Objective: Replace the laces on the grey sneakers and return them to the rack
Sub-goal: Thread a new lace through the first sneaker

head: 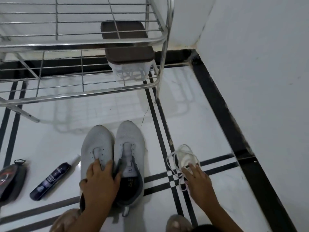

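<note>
Two grey sneakers stand side by side on the white floor, toes pointing away from me, with no laces in their eyelets. My left hand [100,180] rests over the opening of the left sneaker [96,144], fingers spread on its tongue and collar. The right sneaker [129,144] lies free beside it. To the right, a loose bundle of white laces [183,158] lies on the floor. My right hand [199,180] reaches onto it, fingertips touching the near side of the bundle. The steel wire rack [83,42] stands beyond the shoes.
A clear box with a brown lid [127,41] sits on the rack's lower shelf. A dark tube [50,181] and a dark pouch [11,180] lie on the floor at the left. A white wall [259,81] rises at the right. My knees show at the bottom edge.
</note>
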Action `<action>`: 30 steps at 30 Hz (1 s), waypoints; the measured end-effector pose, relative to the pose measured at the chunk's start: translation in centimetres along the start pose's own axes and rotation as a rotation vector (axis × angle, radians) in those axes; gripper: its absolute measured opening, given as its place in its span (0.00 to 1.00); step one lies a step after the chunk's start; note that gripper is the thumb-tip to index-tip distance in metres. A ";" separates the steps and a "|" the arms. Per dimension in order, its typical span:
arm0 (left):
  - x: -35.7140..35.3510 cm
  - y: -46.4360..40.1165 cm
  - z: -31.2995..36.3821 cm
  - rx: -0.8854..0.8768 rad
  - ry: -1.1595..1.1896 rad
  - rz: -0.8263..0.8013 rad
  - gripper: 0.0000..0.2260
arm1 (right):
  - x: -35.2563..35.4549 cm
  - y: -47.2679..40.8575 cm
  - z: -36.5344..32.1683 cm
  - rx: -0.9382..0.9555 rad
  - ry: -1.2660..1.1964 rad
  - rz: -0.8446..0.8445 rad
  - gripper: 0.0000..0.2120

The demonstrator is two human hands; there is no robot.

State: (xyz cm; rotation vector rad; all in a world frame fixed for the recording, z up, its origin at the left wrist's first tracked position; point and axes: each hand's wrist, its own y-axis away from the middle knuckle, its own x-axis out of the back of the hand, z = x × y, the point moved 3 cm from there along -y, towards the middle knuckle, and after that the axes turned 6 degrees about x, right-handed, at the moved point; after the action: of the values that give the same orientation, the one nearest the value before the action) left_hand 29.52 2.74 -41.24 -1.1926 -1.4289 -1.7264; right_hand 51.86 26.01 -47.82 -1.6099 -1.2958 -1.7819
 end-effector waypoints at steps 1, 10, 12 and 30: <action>-0.2 0.3 0.0 0.000 0.003 0.002 0.23 | 0.5 0.3 0.6 -0.008 0.001 0.038 0.29; -2.1 3.8 0.4 0.033 0.054 -0.038 0.24 | 1.4 1.0 -0.4 0.225 0.222 0.098 0.17; -2.2 4.1 0.2 0.031 0.067 -0.051 0.25 | 2.2 0.5 -0.3 0.194 0.218 0.061 0.12; 12.2 9.1 9.3 -0.479 0.733 -0.155 0.10 | 34.4 0.4 -1.1 0.033 -0.568 -0.216 0.07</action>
State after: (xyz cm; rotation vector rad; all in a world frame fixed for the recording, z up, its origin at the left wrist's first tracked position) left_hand 34.75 10.63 -26.12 -0.5383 -0.6964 -2.3607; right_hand 43.02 34.38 -15.61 -2.1174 -1.7905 -1.4461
